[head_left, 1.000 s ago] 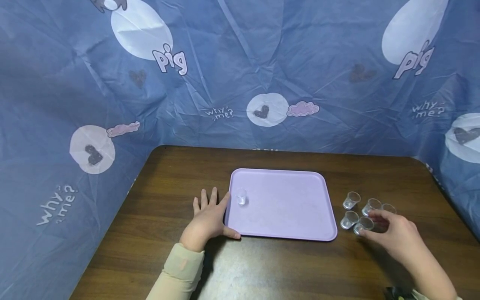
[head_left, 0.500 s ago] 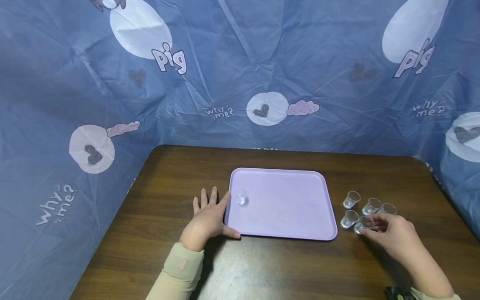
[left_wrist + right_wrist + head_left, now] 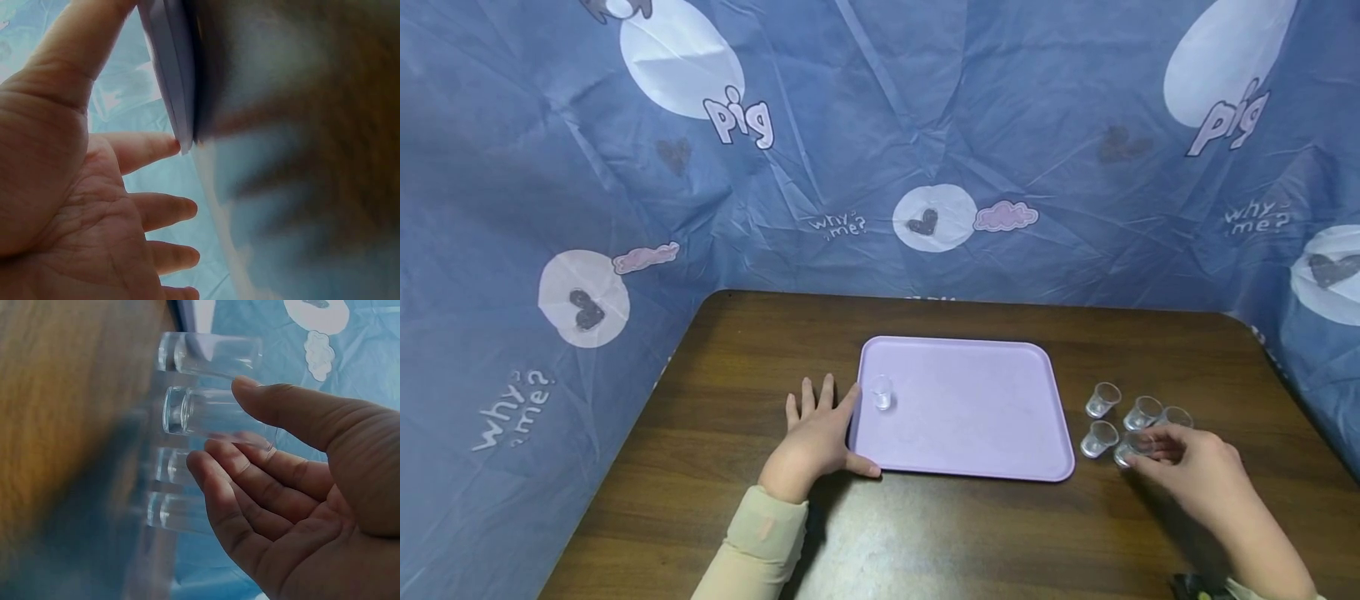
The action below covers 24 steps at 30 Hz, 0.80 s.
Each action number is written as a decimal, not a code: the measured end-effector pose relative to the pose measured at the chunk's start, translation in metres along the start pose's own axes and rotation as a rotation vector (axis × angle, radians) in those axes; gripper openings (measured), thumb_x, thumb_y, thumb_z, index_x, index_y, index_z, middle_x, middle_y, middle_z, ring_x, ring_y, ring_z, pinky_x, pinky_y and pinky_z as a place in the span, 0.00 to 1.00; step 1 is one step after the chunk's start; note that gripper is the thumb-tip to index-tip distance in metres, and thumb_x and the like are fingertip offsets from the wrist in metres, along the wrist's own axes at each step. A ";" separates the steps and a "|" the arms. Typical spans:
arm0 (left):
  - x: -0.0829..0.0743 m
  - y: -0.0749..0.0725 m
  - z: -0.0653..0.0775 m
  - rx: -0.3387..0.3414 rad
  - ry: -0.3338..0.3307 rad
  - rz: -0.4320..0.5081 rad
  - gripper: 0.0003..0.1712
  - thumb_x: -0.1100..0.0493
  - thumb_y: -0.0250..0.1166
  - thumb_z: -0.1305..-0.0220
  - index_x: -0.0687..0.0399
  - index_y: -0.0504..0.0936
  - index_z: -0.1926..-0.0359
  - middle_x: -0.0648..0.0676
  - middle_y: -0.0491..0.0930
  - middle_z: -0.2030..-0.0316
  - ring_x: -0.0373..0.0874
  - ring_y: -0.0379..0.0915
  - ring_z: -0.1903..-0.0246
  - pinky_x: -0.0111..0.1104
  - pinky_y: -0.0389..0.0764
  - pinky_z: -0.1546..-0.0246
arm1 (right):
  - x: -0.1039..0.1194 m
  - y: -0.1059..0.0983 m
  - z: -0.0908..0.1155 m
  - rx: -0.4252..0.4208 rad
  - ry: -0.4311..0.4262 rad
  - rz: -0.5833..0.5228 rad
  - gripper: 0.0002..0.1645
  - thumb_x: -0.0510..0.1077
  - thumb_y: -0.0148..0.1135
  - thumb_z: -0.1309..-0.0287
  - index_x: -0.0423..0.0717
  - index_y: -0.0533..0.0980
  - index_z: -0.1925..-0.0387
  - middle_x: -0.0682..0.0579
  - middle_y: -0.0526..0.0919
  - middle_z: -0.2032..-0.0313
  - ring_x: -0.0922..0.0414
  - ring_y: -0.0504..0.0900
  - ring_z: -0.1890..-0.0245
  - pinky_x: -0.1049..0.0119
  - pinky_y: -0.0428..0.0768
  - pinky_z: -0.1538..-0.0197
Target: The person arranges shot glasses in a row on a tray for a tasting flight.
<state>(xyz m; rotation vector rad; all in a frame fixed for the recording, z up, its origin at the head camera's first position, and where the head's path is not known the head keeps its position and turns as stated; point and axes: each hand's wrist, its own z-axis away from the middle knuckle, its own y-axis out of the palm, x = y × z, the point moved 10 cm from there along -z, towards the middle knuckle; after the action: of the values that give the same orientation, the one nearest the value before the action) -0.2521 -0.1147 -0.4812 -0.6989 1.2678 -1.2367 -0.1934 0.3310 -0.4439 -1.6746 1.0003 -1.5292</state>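
Observation:
A lilac tray [image 3: 966, 408] lies flat on the table with one clear shot glass [image 3: 882, 393] upright near its left edge. My left hand [image 3: 811, 450] spreads its straight fingers at the tray's left side. Its thumb touches the front left corner and its index fingertip the left rim. Right of the tray, my right hand [image 3: 1198, 467] pinches a shot glass [image 3: 215, 415] between thumb and fingers, low at the table and upright. Several more shot glasses stand close by, among them a front left one [image 3: 1099, 439] and a back left one [image 3: 1103, 400]; the hand partly hides another glass [image 3: 1177, 417].
The brown wooden table [image 3: 940, 533] reaches back to a blue printed cloth [image 3: 820, 167] hung behind and at the sides. A small dark object [image 3: 1195, 585] shows by the right wrist at the bottom edge.
My right hand's fingers have closed in on the front right shot glass, which has shifted slightly to the right, away from its neighbour. The left hand and the tray have stayed put.

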 end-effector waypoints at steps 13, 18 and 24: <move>0.000 0.000 -0.001 0.000 0.001 0.001 0.76 0.32 0.84 0.67 0.51 0.57 0.20 0.72 0.44 0.23 0.75 0.29 0.26 0.67 0.35 0.32 | 0.013 -0.029 0.007 -0.134 -0.063 -0.013 0.19 0.46 0.82 0.54 0.39 0.85 0.64 0.58 0.85 0.75 0.71 0.78 0.76 0.73 0.72 0.72; 0.000 0.000 -0.001 -0.005 0.004 0.004 0.76 0.32 0.84 0.68 0.51 0.57 0.20 0.72 0.43 0.23 0.75 0.29 0.26 0.67 0.35 0.33 | 0.023 -0.036 0.007 -0.174 -0.093 0.000 0.18 0.46 0.83 0.55 0.42 0.85 0.66 0.60 0.84 0.76 0.71 0.77 0.77 0.75 0.70 0.72; 0.000 0.001 -0.003 -0.003 0.004 0.007 0.76 0.32 0.84 0.68 0.50 0.56 0.20 0.72 0.43 0.23 0.75 0.28 0.26 0.67 0.35 0.33 | 0.037 -0.040 0.006 -0.191 -0.127 -0.015 0.17 0.46 0.83 0.56 0.43 0.85 0.66 0.60 0.84 0.76 0.71 0.78 0.77 0.77 0.70 0.71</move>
<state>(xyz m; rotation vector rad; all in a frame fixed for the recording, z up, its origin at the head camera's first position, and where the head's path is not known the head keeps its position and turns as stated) -0.2543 -0.1138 -0.4832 -0.6943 1.2748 -1.2313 -0.1824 0.3189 -0.3914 -1.8894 1.0959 -1.3524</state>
